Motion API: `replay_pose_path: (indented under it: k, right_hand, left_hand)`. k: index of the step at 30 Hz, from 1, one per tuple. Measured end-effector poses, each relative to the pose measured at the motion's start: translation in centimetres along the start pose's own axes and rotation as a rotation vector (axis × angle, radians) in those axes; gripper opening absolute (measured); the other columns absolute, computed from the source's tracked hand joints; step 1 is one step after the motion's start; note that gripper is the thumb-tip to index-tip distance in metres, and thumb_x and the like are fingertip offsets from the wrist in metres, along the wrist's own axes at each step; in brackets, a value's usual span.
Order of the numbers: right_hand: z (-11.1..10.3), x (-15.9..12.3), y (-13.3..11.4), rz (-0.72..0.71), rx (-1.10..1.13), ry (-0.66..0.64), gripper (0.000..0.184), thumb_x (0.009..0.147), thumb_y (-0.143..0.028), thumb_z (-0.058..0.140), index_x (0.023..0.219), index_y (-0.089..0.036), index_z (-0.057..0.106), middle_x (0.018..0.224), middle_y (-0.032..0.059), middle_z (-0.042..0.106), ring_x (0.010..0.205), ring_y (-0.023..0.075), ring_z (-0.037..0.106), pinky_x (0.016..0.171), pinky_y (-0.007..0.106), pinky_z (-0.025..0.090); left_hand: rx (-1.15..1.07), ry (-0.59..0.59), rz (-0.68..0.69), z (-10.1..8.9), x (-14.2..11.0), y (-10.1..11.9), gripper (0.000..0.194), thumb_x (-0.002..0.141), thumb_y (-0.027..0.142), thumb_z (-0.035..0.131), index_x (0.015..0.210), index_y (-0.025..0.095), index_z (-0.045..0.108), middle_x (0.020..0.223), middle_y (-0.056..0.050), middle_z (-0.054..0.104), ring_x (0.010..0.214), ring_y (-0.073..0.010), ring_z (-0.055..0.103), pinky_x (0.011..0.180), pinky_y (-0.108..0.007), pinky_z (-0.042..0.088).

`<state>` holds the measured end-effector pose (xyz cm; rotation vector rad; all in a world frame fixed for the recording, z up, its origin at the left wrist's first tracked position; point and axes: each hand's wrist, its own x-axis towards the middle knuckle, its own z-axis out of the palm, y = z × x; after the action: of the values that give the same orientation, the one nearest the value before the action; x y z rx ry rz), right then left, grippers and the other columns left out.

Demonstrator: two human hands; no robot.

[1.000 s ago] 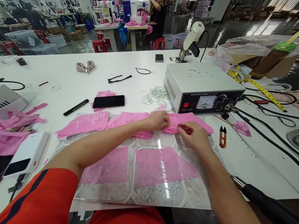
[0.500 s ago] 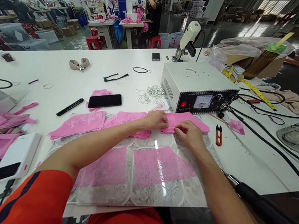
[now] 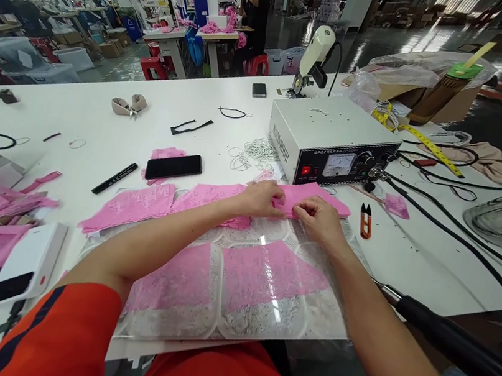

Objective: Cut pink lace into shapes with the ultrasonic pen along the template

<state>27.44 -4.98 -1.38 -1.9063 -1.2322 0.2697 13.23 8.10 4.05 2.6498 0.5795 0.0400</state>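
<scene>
A stack of plain pink fabric pieces [image 3: 320, 198] lies just in front of the grey control box. My left hand [image 3: 264, 199] rests at its left end with fingers curled onto the cloth. At the stack's front edge, my right hand [image 3: 317, 215] pinches the fabric between thumb and forefinger. How many layers each hand grips is hidden. Pink lace pieces [image 3: 211, 200] lie left of my left hand, with another lace piece [image 3: 135, 203] farther left. Below my hands, a clear template sheet [image 3: 258, 327] covers more pink pieces [image 3: 270, 276].
The grey control box [image 3: 335, 131] stands behind the stack, its cables running right. Orange thread snips [image 3: 365, 221] lie right of my right hand. A black-handled tool [image 3: 453, 347] juts in at the right edge. A phone [image 3: 173, 167] and marker [image 3: 114, 178] lie left.
My left hand's fingers have shifted slightly down over the fabric's left end. My right hand still pinches the front edge. The whole view has moved a little.
</scene>
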Motion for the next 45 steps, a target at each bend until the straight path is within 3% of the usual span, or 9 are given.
replay_pose_path:
  k: [3, 7, 11, 14, 20, 25, 28, 34, 45]
  right_hand:
    - [0.0, 0.0, 0.1, -0.019, -0.007, 0.005, 0.015, 0.077, -0.028, 0.060, 0.067, -0.022, 0.070, 0.081, 0.0046, 0.069, 0.076, 0.0182, 0.062, 0.071, 0.032, 0.047]
    - [0.0, 0.0, 0.2, -0.067, -0.031, 0.030, 0.019, 0.081, -0.030, 0.058, 0.069, -0.021, 0.070, 0.080, 0.0052, 0.069, 0.074, 0.0188, 0.061, 0.070, 0.033, 0.048]
    - [0.0, -0.1, 0.0, -0.136, -0.103, 0.113, 0.018, 0.078, -0.036, 0.066, 0.087, -0.022, 0.072, 0.094, 0.0074, 0.071, 0.093, 0.0252, 0.061, 0.085, 0.041, 0.050]
    - [-0.4, -0.1, 0.0, -0.149, -0.188, 0.183, 0.016, 0.075, -0.028, 0.066, 0.088, -0.021, 0.072, 0.098, 0.0097, 0.070, 0.099, 0.0295, 0.057, 0.092, 0.047, 0.047]
    - [-1.9, -2.2, -0.7, -0.181, -0.290, 0.185, 0.011, 0.075, -0.015, 0.058, 0.079, -0.021, 0.067, 0.092, 0.0097, 0.067, 0.093, 0.0282, 0.056, 0.086, 0.045, 0.047]
    - [-2.6, -8.4, -2.3, -0.577, -0.407, 0.076, 0.014, 0.087, -0.011, 0.055, 0.088, -0.019, 0.066, 0.096, 0.0092, 0.067, 0.090, 0.0232, 0.059, 0.079, 0.037, 0.049]
    - [-2.6, -11.7, -2.3, -0.696, -0.448, 0.061, 0.017, 0.090, -0.008, 0.054, 0.094, -0.018, 0.067, 0.099, 0.0097, 0.068, 0.091, 0.0222, 0.060, 0.079, 0.036, 0.050]
    - [-2.7, -13.3, -1.1, -0.694, -0.400, 0.000, 0.022, 0.090, -0.006, 0.054, 0.100, -0.019, 0.070, 0.098, 0.0094, 0.070, 0.091, 0.0219, 0.064, 0.080, 0.037, 0.052]
    - [-4.1, -14.2, -0.5, -0.640, -0.343, -0.108, 0.037, 0.090, -0.007, 0.055, 0.121, -0.024, 0.064, 0.111, 0.0077, 0.072, 0.103, 0.0234, 0.067, 0.087, 0.041, 0.056]
  left_hand:
    - [0.005, 0.037, -0.002, 0.2, -0.1, 0.1, 0.010, 0.085, 0.023, 0.071, 0.093, 0.019, 0.074, 0.106, -0.004, 0.068, 0.096, -0.0204, 0.065, 0.090, -0.034, 0.050]
    - [-0.016, 0.093, -0.002, 0.4, 0.0, 0.2, 0.012, 0.088, 0.018, 0.064, 0.089, 0.019, 0.076, 0.102, -0.005, 0.069, 0.095, -0.0201, 0.066, 0.090, -0.033, 0.051]
    - [-0.067, 0.141, 0.011, -0.2, 0.2, 0.5, 0.012, 0.088, 0.020, 0.066, 0.086, 0.019, 0.078, 0.100, -0.005, 0.070, 0.092, -0.0200, 0.066, 0.088, -0.032, 0.052]
    - [-0.121, 0.176, 0.032, -1.3, -0.2, 0.8, 0.012, 0.088, 0.021, 0.067, 0.085, 0.018, 0.078, 0.101, -0.006, 0.070, 0.093, -0.0202, 0.067, 0.089, -0.033, 0.052]
    - [-0.231, 0.159, 0.119, -2.9, -5.4, 0.5, 0.007, 0.085, 0.017, 0.071, 0.083, 0.019, 0.078, 0.102, -0.004, 0.070, 0.094, -0.0166, 0.066, 0.091, -0.030, 0.051]
    - [-0.320, 0.075, 0.276, -0.9, -12.6, -0.6, 0.008, 0.087, 0.016, 0.070, 0.083, 0.017, 0.076, 0.100, -0.006, 0.068, 0.090, -0.0156, 0.065, 0.081, -0.027, 0.052]
    - [-0.300, 0.090, 0.337, 1.3, -15.5, -0.5, 0.012, 0.091, 0.016, 0.066, 0.085, 0.018, 0.076, 0.099, -0.006, 0.068, 0.090, -0.0153, 0.064, 0.082, -0.027, 0.051]
    - [-0.042, 0.086, 0.426, 4.1, -17.0, 0.3, 0.016, 0.093, 0.016, 0.062, 0.083, 0.018, 0.075, 0.097, -0.006, 0.069, 0.093, -0.0177, 0.063, 0.092, -0.033, 0.045]
    - [0.193, 0.065, 0.417, 5.0, -17.9, 0.7, 0.018, 0.093, 0.014, 0.059, 0.080, 0.018, 0.070, 0.086, -0.003, 0.070, 0.085, -0.0169, 0.062, 0.096, -0.035, 0.039]
